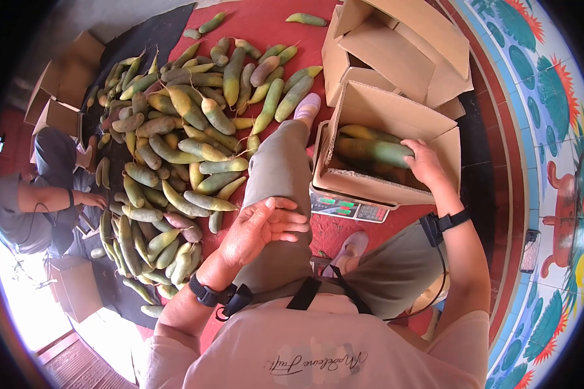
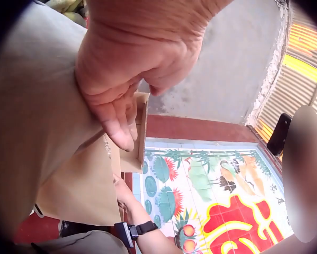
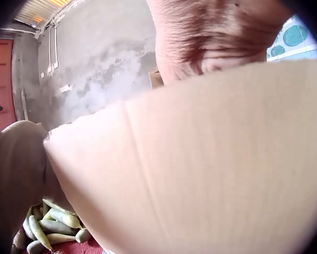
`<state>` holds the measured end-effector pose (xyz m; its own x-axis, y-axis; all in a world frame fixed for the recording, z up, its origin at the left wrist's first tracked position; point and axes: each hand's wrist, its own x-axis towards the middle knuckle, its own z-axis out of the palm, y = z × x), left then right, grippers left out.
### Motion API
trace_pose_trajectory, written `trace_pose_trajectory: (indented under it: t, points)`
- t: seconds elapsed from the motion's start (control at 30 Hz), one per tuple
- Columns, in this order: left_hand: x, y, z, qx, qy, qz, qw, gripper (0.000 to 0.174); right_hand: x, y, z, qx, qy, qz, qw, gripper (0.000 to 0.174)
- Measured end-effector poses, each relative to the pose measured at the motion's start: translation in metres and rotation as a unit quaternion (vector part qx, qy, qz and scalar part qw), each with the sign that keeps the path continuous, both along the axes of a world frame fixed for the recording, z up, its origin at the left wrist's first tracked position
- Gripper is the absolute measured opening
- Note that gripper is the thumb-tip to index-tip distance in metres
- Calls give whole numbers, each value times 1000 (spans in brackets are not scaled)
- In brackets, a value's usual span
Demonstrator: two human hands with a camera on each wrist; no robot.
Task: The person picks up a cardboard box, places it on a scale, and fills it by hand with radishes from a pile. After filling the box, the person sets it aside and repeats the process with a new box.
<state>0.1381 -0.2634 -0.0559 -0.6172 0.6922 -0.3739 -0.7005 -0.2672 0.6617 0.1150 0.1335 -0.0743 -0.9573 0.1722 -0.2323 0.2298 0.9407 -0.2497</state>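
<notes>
Inside the cardboard box (image 1: 448,144), my right hand (image 1: 427,163) grips the end of a long green radish (image 1: 373,153). Another radish, more yellow (image 1: 368,133), lies beside it in the box. In the right wrist view the box wall hides the fingers of my right hand (image 3: 216,37). My left hand (image 1: 263,230) hovers palm-in over the left thigh, fingers loosely extended and holding nothing. The left wrist view shows that hand (image 2: 137,69) with its fingers pointing down beside the trouser leg. The box sits on a digital scale (image 1: 344,206).
A big pile of green radishes (image 1: 201,150) covers the red floor to the left. Behind the box stand more open cartons (image 1: 396,55). Another person (image 1: 29,207) crouches at the pile's far left. A painted tile wall (image 1: 551,129) and a phone (image 1: 530,251) are on the right.
</notes>
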Motion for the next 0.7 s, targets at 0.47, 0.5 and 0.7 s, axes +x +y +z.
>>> trace_pose_trajectory:
  t: [0.47, 0.5, 0.7]
  points:
    - [5, -87, -32, -101, 59, 211, 971, 36, 108, -9, 68, 70, 219, 25, 973, 22]
    - [7, -103, -38, -154, 39, 256, 954, 33, 120, -6, 68, 81, 237, 16, 968, 21]
    - [33, -199, -117, -369, 7, 272, 889, 32, 168, 12, 54, 100, 269, -7, 958, 18]
